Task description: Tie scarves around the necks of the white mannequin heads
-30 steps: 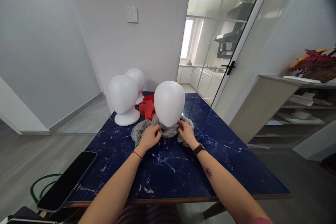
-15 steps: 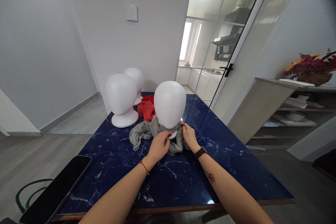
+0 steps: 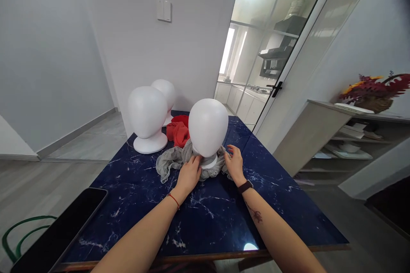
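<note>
A white foam mannequin head (image 3: pixel 207 130) stands on the dark blue marble table (image 3: pixel 205 217), with a grey scarf (image 3: pixel 173 162) bunched round its base. My left hand (image 3: pixel 189 174) rests against the front of the base, its fingers curled on the grey scarf there. My right hand (image 3: pixel 235 163) is at the right side of the base, fingers partly spread and touching the scarf's edge. The white base shows between the two hands.
Two more white mannequin heads (image 3: pixel 146 115) (image 3: pixel 165 92) stand at the back left, with a red cloth (image 3: pixel 178 130) between them and the near head. A black phone (image 3: pixel 60 232) lies at the table's near left edge. A glass door (image 3: pixel 282 64) and shelves (image 3: pixel 349 136) are to the right.
My left hand slid from the left side of the scarf to the front of the base. The scarf has slipped down and the white base now shows. The view shifted slightly.
</note>
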Demonstrator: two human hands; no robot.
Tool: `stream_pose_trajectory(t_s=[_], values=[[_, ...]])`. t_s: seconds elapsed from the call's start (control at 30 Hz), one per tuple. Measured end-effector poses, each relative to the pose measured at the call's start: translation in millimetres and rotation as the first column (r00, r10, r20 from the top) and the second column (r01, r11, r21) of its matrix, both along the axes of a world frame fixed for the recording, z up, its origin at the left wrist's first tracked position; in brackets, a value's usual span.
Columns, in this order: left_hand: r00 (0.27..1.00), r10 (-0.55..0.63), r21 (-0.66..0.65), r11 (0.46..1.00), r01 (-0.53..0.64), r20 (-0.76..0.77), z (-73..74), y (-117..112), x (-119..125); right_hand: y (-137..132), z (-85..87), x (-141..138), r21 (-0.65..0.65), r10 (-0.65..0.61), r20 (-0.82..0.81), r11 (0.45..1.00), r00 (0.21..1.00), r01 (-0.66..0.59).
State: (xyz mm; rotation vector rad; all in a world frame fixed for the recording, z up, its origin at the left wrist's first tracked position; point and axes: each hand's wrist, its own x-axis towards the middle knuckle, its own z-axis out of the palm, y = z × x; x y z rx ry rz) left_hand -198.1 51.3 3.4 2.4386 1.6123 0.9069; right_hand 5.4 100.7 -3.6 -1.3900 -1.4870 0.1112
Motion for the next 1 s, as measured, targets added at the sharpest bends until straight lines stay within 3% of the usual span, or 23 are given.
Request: stream_pose_trajectory(t_s=[0.1, 0.23, 0.3, 0.43, 0.57, 0.73, 1.0], values=[[1.0, 0.021, 0.033, 0.999, -0.021, 0.011, 0.9, 1, -2, -12, 11.1, -12, 0.096, 0.135, 0.115, 0.985, 0.984, -0.146], [0.995, -0.068, 0.088, 0.994, 0.062, 0.072, 1.2, 2, -4, -25, 12.7, -31, 0.04, 0.238, 0.232, 0.966, 0.943, -0.254], [0.989, -0.1, 0.08, 0.993, 0.092, 0.107, 0.7, 1, -3, -26, 9.6, -34, -0.016, 0.252, 0.283, 0.966, 0.926, -0.258], [0.989, -0.056, 0.015, 0.998, 0.054, 0.138, -0.8, 0, -2, -26, 8.6, -32, -0.11, 0.272, 0.437, 0.962, 0.857, -0.249], [0.995, -0.055, 0.011, 0.998, 0.054, 0.086, -1.6, 0, -3, -30, 14.9, -31, -0.152, 0.277, 0.582, 0.961, 0.765, -0.232], [0.997, -0.081, 0.044, 0.996, 0.081, -0.002, -1.6, -1, -3, -32, 20.8, -29, -0.197, 0.34, 0.63, 0.94, 0.698, -0.28], [0.988, 0.064, 0.071, 0.996, -0.054, -0.141, 6.0, -3, -1, -27, 20.2, -30, -0.234, 0.326, 0.636, 0.945, 0.7, -0.229]])
